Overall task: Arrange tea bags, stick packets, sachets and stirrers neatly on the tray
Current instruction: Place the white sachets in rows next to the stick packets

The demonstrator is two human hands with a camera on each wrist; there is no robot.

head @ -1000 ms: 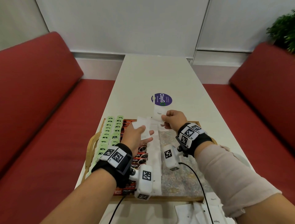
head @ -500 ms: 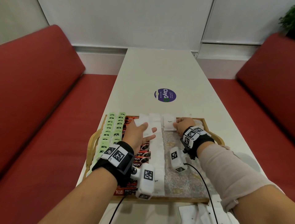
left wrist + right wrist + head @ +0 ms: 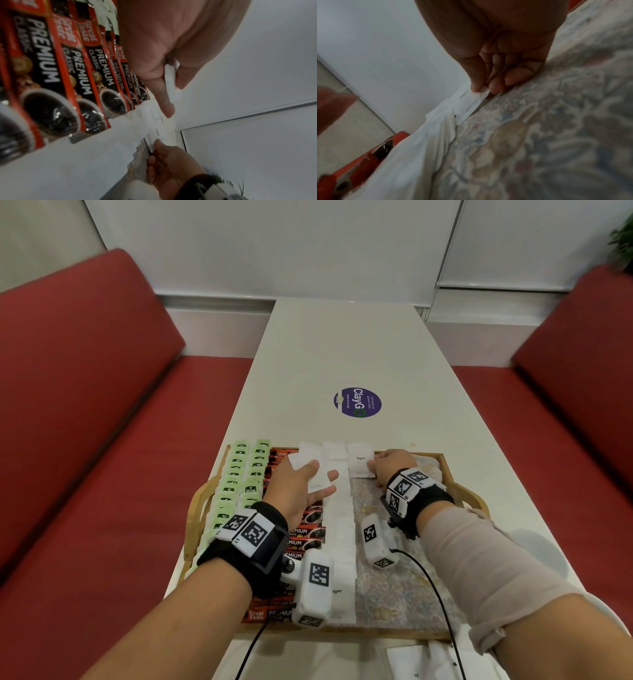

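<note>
One tray, two hands, two columns of green tea bags

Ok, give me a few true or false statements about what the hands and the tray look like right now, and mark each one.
1. The right hand pinches a white sugar sachet at the tray's far end. True.
2. The left hand holds nothing. False: it holds white sachets.
3. The green tea bags lie along the tray's left side. True.
4. The red coffee sticks lie right of the white sachet column. False: they lie left of it.
</note>
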